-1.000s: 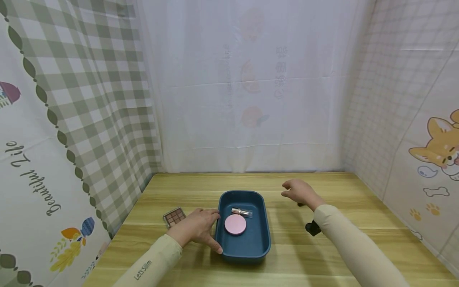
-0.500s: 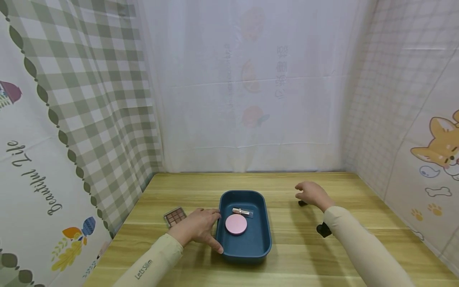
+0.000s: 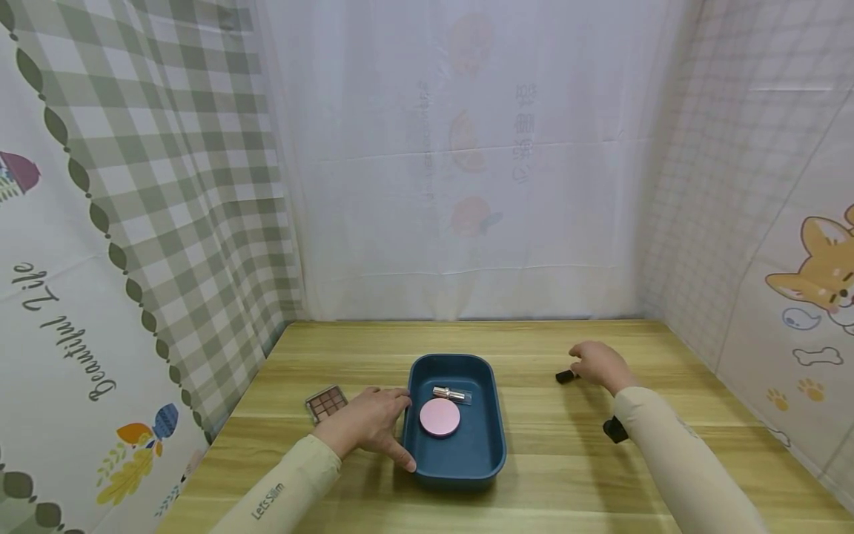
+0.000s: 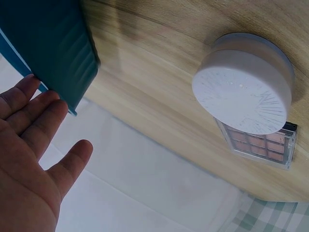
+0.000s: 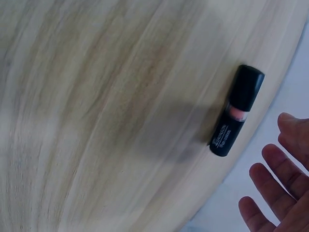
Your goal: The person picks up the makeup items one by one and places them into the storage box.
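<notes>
My left hand (image 3: 369, 423) rests on the left rim of a blue rectangular tray (image 3: 494, 441), its fingers fairly straight and the thumb apart. Inside the tray lie a round pink compact (image 3: 439, 417) and a lipstick (image 3: 451, 395) with a clear cap. On the right, my right hand (image 3: 600, 366) hovers close by a black lipstick tube (image 5: 235, 111) with a pink band, which lies on the table. Loosely bent and spread, the right fingers (image 5: 273, 179) hold nothing and are apart from the tube in the right wrist view.
An eyeshadow palette (image 3: 326, 403) lies left of the tray on the wooden table (image 3: 534, 475). Beside it is a round white-topped jar (image 4: 244, 89), hidden from the head view behind my left hand and arm. Curtains hang at the back and both sides.
My right hand has moved to the right and come lower, near the black lipstick tube, which now shows more fully. The left hand has stayed on the tray rim.
</notes>
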The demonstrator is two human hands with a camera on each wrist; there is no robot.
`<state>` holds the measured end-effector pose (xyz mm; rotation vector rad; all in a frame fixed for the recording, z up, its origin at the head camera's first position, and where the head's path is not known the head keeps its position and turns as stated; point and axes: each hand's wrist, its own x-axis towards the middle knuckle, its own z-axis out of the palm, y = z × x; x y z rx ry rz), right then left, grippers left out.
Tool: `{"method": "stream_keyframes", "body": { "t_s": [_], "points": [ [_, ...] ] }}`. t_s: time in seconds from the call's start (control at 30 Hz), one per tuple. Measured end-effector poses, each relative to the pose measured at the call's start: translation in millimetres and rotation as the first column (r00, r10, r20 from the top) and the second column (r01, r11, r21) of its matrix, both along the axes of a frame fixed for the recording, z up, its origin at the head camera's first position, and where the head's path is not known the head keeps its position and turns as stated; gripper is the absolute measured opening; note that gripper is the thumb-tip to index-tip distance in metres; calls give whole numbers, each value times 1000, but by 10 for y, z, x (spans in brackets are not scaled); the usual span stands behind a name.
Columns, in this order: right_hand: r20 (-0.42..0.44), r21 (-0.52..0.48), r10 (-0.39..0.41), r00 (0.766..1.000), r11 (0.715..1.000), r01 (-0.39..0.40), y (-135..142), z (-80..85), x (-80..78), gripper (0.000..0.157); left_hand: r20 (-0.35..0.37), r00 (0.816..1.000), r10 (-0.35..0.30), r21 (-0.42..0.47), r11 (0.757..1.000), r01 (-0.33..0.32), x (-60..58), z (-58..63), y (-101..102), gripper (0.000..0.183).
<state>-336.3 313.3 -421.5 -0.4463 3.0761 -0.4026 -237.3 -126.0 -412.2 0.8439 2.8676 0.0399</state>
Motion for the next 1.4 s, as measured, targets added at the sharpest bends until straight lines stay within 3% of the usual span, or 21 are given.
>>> {"method": "stream_keyframes", "body": {
  "t_s": [0.33, 0.9, 1.27, 1.4],
  "points": [
    [-20, 32, 57, 998, 998, -56, 108, -115, -48, 32, -2, 1000, -5, 0, 1000, 5, 4, 4, -3, 108],
    [-47, 76, 86, 995, 994, -82, 88, -212, -105, 25, 13, 1000, 20, -12, 1000, -20, 1, 11, 16, 109],
    [-8, 91, 46, 999, 995, -45, 114, -261, -75, 24, -19, 1000, -23, -15, 1000, 23, 7, 12, 7, 109],
    [-23, 96, 60, 998, 994, -57, 110, -253, -49, 11, -21, 999, -25, -12, 1000, 25, 4, 13, 5, 108]
  ]
}}
